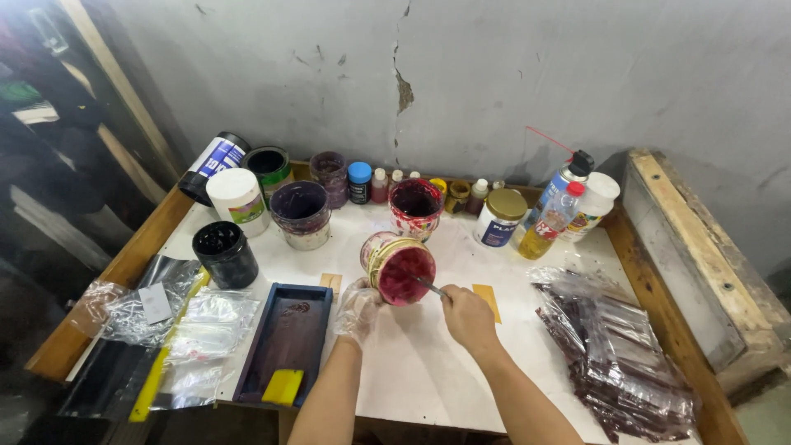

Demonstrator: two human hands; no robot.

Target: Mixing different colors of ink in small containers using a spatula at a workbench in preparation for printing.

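My left hand (356, 309), in a thin clear glove, holds a tilted paint can (394, 262) whose open mouth faces me and shows dark red paint. My bare right hand (467, 316) grips a thin metal stirring tool (428, 286) whose tip reaches into the red paint. Both hands hover above the white tabletop (412, 363), near its middle.
A dark blue tray (284, 338) with a yellow scraper (283, 386) lies at left. A black jar (225, 252), another red-stained can (414, 208), several jars and bottles stand along the back. Plastic bags (198, 325) lie left; dark red packets (614, 350) lie right.
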